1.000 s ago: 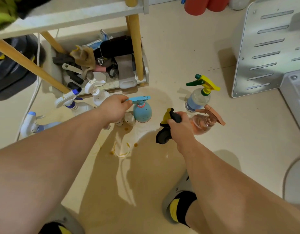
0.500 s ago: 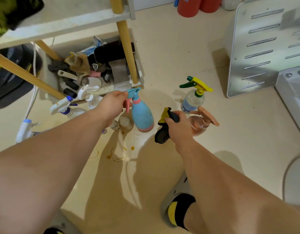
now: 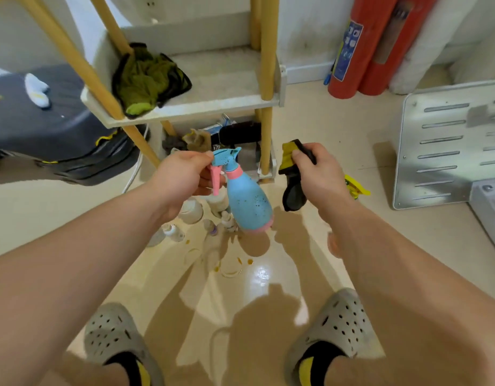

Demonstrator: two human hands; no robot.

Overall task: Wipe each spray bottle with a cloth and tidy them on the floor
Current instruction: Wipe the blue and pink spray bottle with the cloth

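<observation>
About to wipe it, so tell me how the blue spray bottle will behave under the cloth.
The blue spray bottle hangs tilted from the left hand by its trigger head, so it will probably swing when rubbed. Its smooth rounded body looks slippery. The cloth looks floppy.

Your left hand [image 3: 182, 179] pinches the blue spray bottle [image 3: 247, 201] by its pink trigger, lifted clear of the floor [image 3: 380, 246] and tilted. Your right hand [image 3: 320, 174] grips a black-and-yellow cloth [image 3: 292, 176] just beside it. Small pale bottles [image 3: 190, 211] stand below, near the wooden shelf [image 3: 218, 107].
</observation>
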